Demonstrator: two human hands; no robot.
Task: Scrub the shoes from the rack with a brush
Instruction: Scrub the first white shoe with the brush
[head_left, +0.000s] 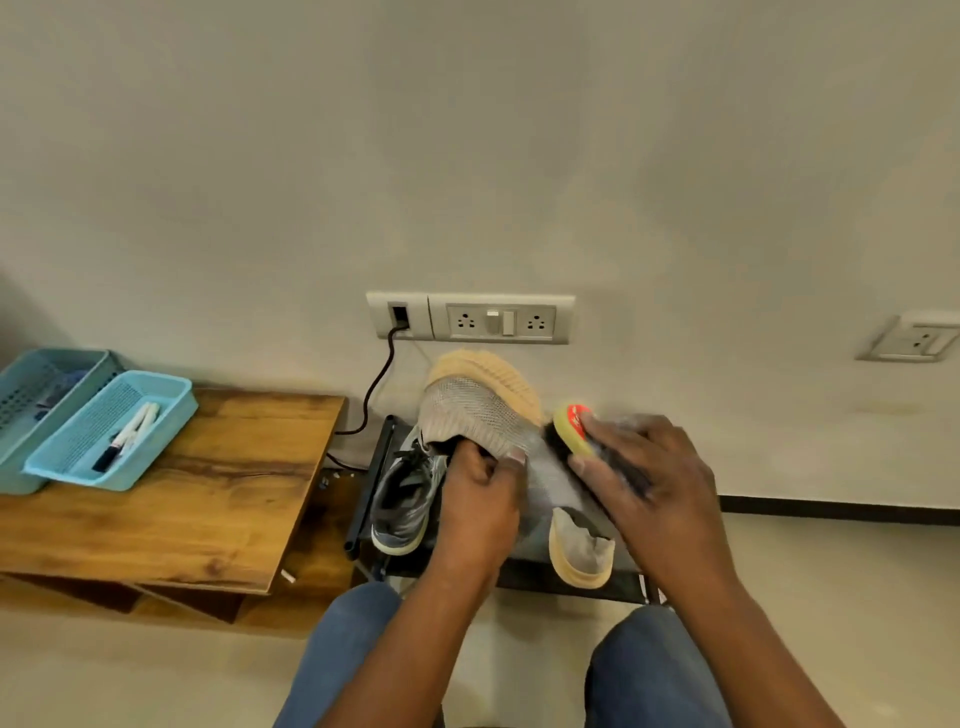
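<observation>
Head view: left hand (480, 486) grips beige shoe (475, 410); right hand (641, 467) clamps brush (574, 434) on upper; scrubbing step; next: stroke along knit

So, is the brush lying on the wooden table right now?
No, the right hand grips the brush against the beige shoe.

Held shoe (480, 410): grey-beige knit mesh upper, pale orange ribbed sole. Its mate (582, 553) on the rack (363, 499): same grey upper and pale orange sole; rack black. Sneaker (408, 499): grey with black laces and a light sole. Brush (576, 431): yellow back, red label, black bristles. Trays (111, 431): light blue, perforated. Table (208, 493): brown wood grain. Jeans (343, 649): blue. Wall (467, 156): off-white; skirting (831, 506) dark. Sockets (470, 318): white; cable (376, 384) black.
</observation>
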